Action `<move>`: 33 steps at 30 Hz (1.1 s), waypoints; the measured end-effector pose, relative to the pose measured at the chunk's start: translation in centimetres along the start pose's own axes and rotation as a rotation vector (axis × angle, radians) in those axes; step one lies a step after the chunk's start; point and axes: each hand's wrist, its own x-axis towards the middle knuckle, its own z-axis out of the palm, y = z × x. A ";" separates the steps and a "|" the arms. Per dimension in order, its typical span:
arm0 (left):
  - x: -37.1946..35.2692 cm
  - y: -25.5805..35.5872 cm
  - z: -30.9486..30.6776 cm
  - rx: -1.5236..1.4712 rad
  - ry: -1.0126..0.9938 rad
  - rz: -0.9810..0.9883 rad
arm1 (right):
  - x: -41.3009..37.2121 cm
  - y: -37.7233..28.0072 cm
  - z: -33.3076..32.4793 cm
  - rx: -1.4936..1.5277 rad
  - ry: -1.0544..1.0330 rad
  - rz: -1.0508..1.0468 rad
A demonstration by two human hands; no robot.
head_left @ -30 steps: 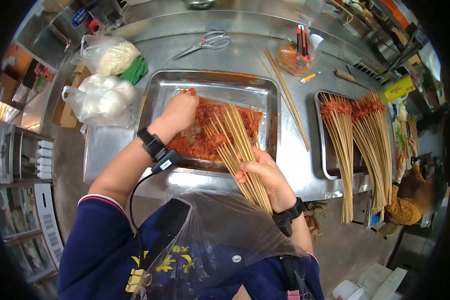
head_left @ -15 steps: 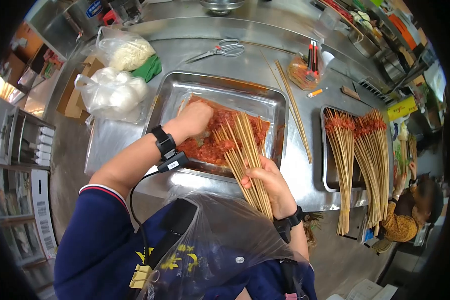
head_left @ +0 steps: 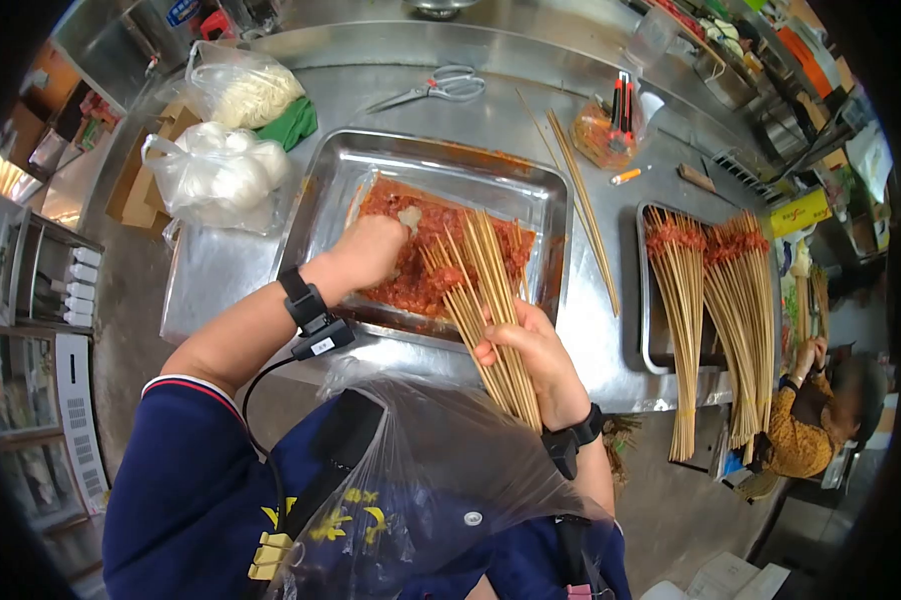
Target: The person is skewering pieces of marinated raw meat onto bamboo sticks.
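My right hand [head_left: 526, 350] grips a fanned bunch of bamboo skewers [head_left: 486, 290]; their tips reach over the red marinated meat [head_left: 426, 250]. The meat lies in a steel tray [head_left: 441, 165] in front of me. My left hand [head_left: 371, 250] rests in the meat at the tray's left side, fingers curled onto a piece. Both wrists wear black bands, and a cable runs from the left one.
A second tray [head_left: 649, 300] to the right holds several finished meat skewers [head_left: 711, 290]. Loose bare skewers [head_left: 576, 200], scissors [head_left: 431, 88], a lighter [head_left: 626, 176] and a cup with pens [head_left: 611, 125] lie beyond. White plastic bags [head_left: 216, 175] sit at left. Another person [head_left: 811, 415] sits at the right.
My left hand has drawn back toward me across the meat, from the tray's far-left corner to its near-left part. My right hand still holds the skewer bunch, nearly unmoved.
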 end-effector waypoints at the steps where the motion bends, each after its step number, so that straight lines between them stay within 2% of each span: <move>1: -0.1 -0.4 0.2 -0.066 0.029 -0.045 | 0.1 0.2 -0.1 -0.001 0.000 -0.013; 3: -0.5 -1.1 0.0 -0.190 0.083 -0.135 | 0.2 0.2 -0.2 0.007 -0.009 0.005; 4: -1.0 -1.2 -0.3 -0.381 0.111 -0.181 | 0.3 0.1 -0.1 -0.002 -0.014 0.015; 7: -2.4 1.1 -2.4 -1.253 0.097 -0.528 | 0.5 0.3 0.0 0.012 -0.023 0.054; 8: -2.8 1.3 -2.4 -1.384 0.087 -0.568 | 0.7 0.2 0.2 0.008 -0.036 0.055; 12: -3.4 2.0 -1.4 -1.724 0.159 -0.527 | 1.3 -0.4 0.9 -0.049 -0.044 0.080; 15: -3.1 2.2 -1.5 -1.819 0.162 -0.481 | 1.3 -0.4 1.0 -0.058 -0.037 0.079; 23: -3.1 2.6 -1.6 -1.758 0.201 -0.377 | 0.9 0.3 0.6 -0.023 -0.024 0.025; 26: -3.1 3.2 -2.2 -1.717 0.224 -0.409 | 0.8 0.2 0.7 -0.031 -0.032 0.028; 29: -3.3 2.7 -1.5 -1.586 0.203 -0.359 | 0.8 0.3 0.6 -0.034 -0.052 0.034; 33: -3.0 2.5 -1.3 -1.671 0.149 -0.401 | 0.6 0.3 0.7 -0.030 -0.040 0.027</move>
